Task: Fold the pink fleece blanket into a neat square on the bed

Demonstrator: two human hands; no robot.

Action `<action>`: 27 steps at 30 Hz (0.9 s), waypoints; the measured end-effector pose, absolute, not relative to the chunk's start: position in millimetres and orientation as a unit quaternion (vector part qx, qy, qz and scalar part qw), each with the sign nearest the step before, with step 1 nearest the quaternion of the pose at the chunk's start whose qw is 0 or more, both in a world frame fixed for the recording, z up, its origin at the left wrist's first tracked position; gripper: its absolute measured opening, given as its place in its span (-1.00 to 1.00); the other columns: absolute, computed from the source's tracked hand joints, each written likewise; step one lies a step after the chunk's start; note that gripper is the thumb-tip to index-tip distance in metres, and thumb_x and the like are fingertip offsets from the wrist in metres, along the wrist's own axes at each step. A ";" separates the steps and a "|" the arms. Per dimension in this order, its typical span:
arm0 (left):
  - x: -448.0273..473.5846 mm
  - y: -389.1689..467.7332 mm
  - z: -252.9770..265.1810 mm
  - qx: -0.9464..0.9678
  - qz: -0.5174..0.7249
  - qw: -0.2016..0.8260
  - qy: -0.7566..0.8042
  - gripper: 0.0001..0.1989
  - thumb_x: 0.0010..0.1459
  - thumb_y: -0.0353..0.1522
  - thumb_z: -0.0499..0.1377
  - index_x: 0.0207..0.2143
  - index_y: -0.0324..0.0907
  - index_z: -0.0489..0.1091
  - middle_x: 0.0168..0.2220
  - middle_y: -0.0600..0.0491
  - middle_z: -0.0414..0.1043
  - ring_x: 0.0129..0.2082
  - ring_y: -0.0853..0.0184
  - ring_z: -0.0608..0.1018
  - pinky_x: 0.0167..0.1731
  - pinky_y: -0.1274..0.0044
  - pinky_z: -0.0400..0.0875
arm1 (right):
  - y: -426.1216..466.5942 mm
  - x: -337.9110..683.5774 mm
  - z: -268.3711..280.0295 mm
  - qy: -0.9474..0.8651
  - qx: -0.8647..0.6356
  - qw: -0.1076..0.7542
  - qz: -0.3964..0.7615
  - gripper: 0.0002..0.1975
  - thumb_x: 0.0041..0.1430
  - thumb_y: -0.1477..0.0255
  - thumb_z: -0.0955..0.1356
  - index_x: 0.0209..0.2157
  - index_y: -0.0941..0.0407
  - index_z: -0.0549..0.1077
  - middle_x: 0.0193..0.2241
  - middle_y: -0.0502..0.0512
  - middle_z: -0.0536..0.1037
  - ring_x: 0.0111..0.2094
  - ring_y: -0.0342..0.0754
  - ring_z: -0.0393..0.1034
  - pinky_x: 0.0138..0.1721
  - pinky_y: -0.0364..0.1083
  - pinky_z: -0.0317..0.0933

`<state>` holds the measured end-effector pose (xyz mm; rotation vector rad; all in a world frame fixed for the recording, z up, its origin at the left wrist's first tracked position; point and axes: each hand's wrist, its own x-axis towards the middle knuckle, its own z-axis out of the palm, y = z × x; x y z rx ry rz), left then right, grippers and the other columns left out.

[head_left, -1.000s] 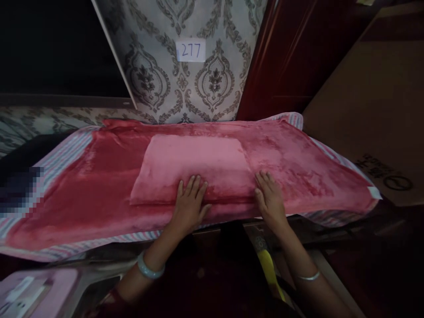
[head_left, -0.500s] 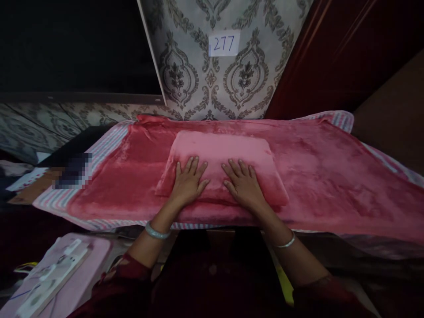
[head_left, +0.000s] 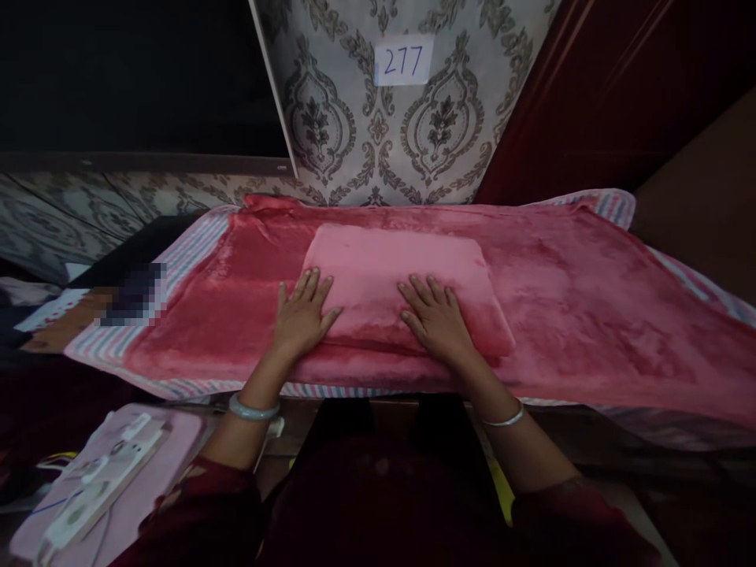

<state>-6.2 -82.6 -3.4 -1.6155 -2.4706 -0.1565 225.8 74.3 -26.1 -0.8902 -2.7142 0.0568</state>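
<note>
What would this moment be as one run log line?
left hand: flat, at folded pink cloth left edge | right hand: flat on cloth | red blanket beneath

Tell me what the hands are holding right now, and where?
Nothing is gripped. The left hand and right hand lie flat, palms down, on the folded pink cloth's near edge.

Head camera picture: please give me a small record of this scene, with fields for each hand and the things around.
left hand: flat, palm down, at the left edge of the folded pink cloth
right hand: flat, fingers spread, on top of the folded pink cloth
under the cloth: red plush blanket with striped border
wall: patterned, paper label reading 277
lower left: white power strip on a pink surface
wrists: a bangle on each
</note>
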 end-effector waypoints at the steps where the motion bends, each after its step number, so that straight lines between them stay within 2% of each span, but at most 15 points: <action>1: -12.2 -88.1 -4.9 -0.536 -0.057 0.086 -0.838 -0.35 0.41 -0.08 -0.11 0.44 -0.14 0.05 0.49 -0.14 -0.13 0.47 0.01 0.04 0.36 -0.08 -0.09 | 74.2 225.7 -26.4 -0.940 -0.308 0.143 0.020 -0.44 0.47 0.17 0.13 0.43 -0.07 0.14 0.46 0.04 0.03 0.46 0.23 -0.15 0.37 0.36 -0.16; 3: -24.1 -98.8 -10.2 -0.525 -0.072 0.068 -0.845 -0.36 0.42 -0.11 -0.12 0.45 -0.16 0.04 0.49 -0.17 -0.10 0.45 -0.02 0.10 0.34 -0.04 0.03 | 74.1 225.1 -27.5 -0.940 -0.306 0.147 0.023 -0.43 0.47 0.17 0.14 0.43 -0.06 0.15 0.46 0.05 0.04 0.46 0.24 -0.15 0.37 0.37 -0.15; 7: -40.2 -116.2 -18.4 -0.530 -0.124 0.047 -0.838 -0.38 0.44 -0.19 -0.18 0.43 -0.28 0.06 0.41 -0.22 0.12 0.43 0.05 0.16 0.34 0.11 0.14 | 75.1 224.7 -27.4 -0.940 -0.298 0.164 0.042 -0.43 0.47 0.17 0.13 0.42 -0.05 0.17 0.45 0.08 0.06 0.46 0.26 -0.14 0.36 0.40 -0.15; 9: -40.1 -121.0 -13.1 -0.523 -0.135 0.055 -0.840 -0.40 0.44 -0.21 -0.18 0.40 -0.30 0.11 0.42 -0.26 0.10 0.43 0.04 0.17 0.33 0.13 0.17 | 75.9 226.9 -23.5 -0.940 -0.294 0.160 0.061 -0.44 0.47 0.18 0.11 0.41 -0.02 0.19 0.44 0.11 0.08 0.45 0.24 -0.12 0.36 0.39 -0.13; 12: -27.5 -117.6 7.3 -0.497 -0.123 0.106 -0.852 -0.41 0.43 -0.19 -0.13 0.38 -0.29 0.16 0.46 -0.32 -0.05 0.43 -0.08 0.13 0.31 -0.01 0.12 | 78.5 233.9 -12.8 -0.940 -0.288 0.154 0.095 -0.43 0.49 0.18 0.09 0.41 0.03 0.19 0.43 0.17 0.12 0.44 0.20 -0.05 0.37 0.33 -0.09; 15: -2.0 -98.1 26.5 -0.536 -0.119 0.129 -0.826 -0.43 0.44 -0.23 -0.12 0.37 -0.31 0.17 0.43 -0.30 0.05 0.44 -0.02 0.14 0.34 0.00 0.07 | 85.0 240.3 -1.9 -0.938 -0.287 0.167 0.102 -0.44 0.49 0.18 0.09 0.39 0.03 0.23 0.41 0.18 0.16 0.43 0.16 -0.02 0.38 0.29 -0.09; 18: 31.4 -70.2 26.6 -0.653 -0.117 0.094 -0.742 -0.47 0.43 -0.25 -0.06 0.36 -0.24 0.21 0.39 -0.20 0.17 0.43 0.09 0.17 0.38 0.10 0.06 | 96.8 241.7 4.4 -0.946 -0.261 0.160 0.110 -0.46 0.50 0.23 0.09 0.39 0.04 0.23 0.41 0.20 0.16 0.44 0.12 -0.02 0.39 0.29 -0.10; 21: 62.3 -48.9 5.9 -0.758 -0.116 0.078 -0.637 -0.45 0.40 -0.23 0.03 0.38 -0.16 0.18 0.38 -0.15 0.21 0.42 0.17 0.19 0.39 0.17 0.06 | 110.3 239.8 6.8 -0.964 -0.186 0.124 0.145 -0.46 0.50 0.27 0.09 0.41 0.06 0.19 0.42 0.18 0.12 0.45 0.04 -0.06 0.41 0.23 -0.11; 24: 79.9 -41.0 -21.3 -0.800 -0.109 0.094 -0.583 -0.36 0.36 -0.17 0.11 0.41 -0.09 0.11 0.40 -0.12 0.19 0.43 0.12 0.16 0.39 0.11 0.01 | 122.8 236.3 6.9 -0.975 -0.111 0.083 0.176 -0.47 0.52 0.25 0.07 0.42 0.00 0.15 0.44 0.10 0.08 0.46 0.00 -0.12 0.42 0.21 -0.16; 27: 83.4 -42.1 -38.7 -0.800 -0.109 0.119 -0.578 -0.35 0.34 -0.16 0.14 0.42 0.00 0.09 0.44 -0.09 0.09 0.45 0.05 0.11 0.38 0.05 -0.02 | 139.6 228.3 6.2 -0.984 -0.072 0.040 0.156 -0.46 0.51 0.18 0.10 0.43 -0.06 0.12 0.45 0.07 0.03 0.48 0.04 -0.21 0.42 0.30 -0.29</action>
